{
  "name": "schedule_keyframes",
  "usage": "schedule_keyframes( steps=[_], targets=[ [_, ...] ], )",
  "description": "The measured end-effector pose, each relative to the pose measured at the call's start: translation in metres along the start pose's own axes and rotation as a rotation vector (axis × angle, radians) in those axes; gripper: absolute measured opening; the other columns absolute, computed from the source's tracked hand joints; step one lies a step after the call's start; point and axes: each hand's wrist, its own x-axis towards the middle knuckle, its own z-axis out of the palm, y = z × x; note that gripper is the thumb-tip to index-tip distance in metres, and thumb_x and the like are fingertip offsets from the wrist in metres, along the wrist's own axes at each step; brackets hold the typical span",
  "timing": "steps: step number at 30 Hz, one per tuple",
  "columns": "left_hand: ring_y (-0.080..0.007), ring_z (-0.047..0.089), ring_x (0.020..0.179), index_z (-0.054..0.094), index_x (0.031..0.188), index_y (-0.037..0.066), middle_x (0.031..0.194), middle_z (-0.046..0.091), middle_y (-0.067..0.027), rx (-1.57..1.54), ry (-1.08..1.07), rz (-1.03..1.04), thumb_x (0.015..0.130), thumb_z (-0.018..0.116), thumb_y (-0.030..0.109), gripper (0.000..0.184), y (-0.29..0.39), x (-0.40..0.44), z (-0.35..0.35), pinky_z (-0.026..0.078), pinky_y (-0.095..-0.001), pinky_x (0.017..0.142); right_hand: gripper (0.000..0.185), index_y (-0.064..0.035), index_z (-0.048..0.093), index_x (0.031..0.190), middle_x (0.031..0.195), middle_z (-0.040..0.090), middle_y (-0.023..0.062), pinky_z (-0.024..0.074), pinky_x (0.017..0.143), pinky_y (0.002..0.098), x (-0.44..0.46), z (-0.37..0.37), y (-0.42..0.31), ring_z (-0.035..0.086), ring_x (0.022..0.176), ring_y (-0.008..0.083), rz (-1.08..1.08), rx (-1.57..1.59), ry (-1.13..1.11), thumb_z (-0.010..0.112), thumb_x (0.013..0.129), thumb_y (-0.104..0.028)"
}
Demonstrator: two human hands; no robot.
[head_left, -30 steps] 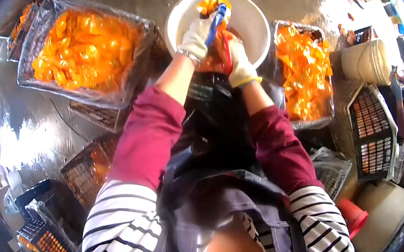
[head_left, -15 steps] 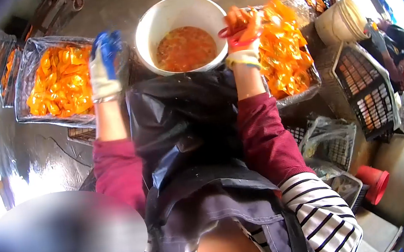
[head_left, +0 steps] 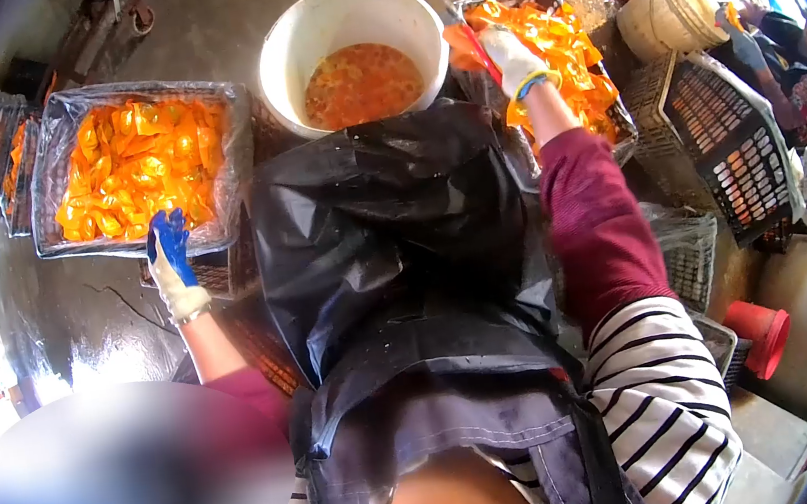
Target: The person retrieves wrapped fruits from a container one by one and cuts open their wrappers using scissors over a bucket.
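Observation:
My left hand (head_left: 173,258), in a white glove with blue-coated fingers, is at the front edge of a plastic-lined crate (head_left: 238,166). Its fingers are extended beside glossy orange pieces (head_left: 140,158), and nothing shows in them. On the other side, my right hand (head_left: 511,59), in a white and orange glove, is closed around a red-handled tool (head_left: 479,49). A thin blurred part, which looks like a knife blade, points up from it. That hand is over a second crate (head_left: 522,165) of glossy orange pieces (head_left: 565,51).
Between the crates stands a white bucket (head_left: 276,76) with reddish, chunky wet contents. A cream bucket (head_left: 662,19), black crates (head_left: 728,147) and a red bucket (head_left: 762,339) are on the right. Another person (head_left: 784,64) is at far right. A black apron (head_left: 392,243) covers my lap.
My left hand has moved down and left, from the crate's right side to its front edge. My right hand has shifted right, away from the bucket and over the right crate, with the red-handled tool.

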Motion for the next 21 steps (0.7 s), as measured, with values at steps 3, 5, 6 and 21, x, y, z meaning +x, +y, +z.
schedule_keyframes(
  steps=[3, 5, 6, 21],
  targets=[
    [-0.0243, 0.053, 0.111, 0.046, 0.126, 0.001, 0.121, 0.054, -0.0139, -0.006, 0.029, -0.095, 0.095, 0.04, 0.03, 0.043, -0.018, -0.01, -0.004, 0.04, -0.0354, 0.095, 0.03, -0.004, 0.061, 0.1, 0.1, 0.063, 0.0185, 0.047, 0.081, 0.043, 0.031, -0.058, 0.031, 0.061, 0.093, 0.0337, -0.203, -1.406, 0.047, 0.045, 0.087, -0.025],
    [-0.0237, 0.057, 0.106, 0.048, 0.123, -0.001, 0.115, 0.058, -0.0135, 0.001, 0.057, -0.102, 0.095, 0.042, 0.028, 0.041, -0.034, -0.008, -0.011, 0.045, -0.0348, 0.091, 0.031, -0.0075, 0.062, 0.099, 0.099, 0.064, 0.017, 0.0468, 0.08, 0.0437, 0.027, -0.061, 0.005, 0.061, 0.093, 0.0335, 0.049, -1.268, 0.23, 0.042, 0.087, -0.028],
    [-0.0222, 0.057, 0.104, 0.049, 0.122, -0.002, 0.113, 0.058, -0.0133, 0.019, 0.053, -0.093, 0.094, 0.046, 0.027, 0.04, -0.036, -0.011, -0.01, 0.045, -0.0334, 0.091, 0.03, -0.0084, 0.061, 0.098, 0.097, 0.065, 0.0167, 0.0468, 0.079, 0.0439, 0.04, -0.071, 0.015, 0.061, 0.093, 0.0335, 0.0, -1.352, 0.284, 0.043, 0.086, -0.029],
    [-0.0159, 0.059, 0.088, 0.061, 0.103, 0.002, 0.095, 0.064, -0.0041, 0.383, 0.197, -0.038, 0.083, 0.063, 0.017, 0.026, -0.039, 0.012, 0.033, 0.047, -0.0287, 0.073, 0.042, -0.0101, 0.042, 0.127, 0.105, 0.06, 0.0196, 0.0463, 0.072, 0.0397, -0.041, -0.204, 0.266, 0.059, 0.088, 0.0321, 0.363, -0.862, 0.284, 0.05, 0.088, -0.026]
  ],
)
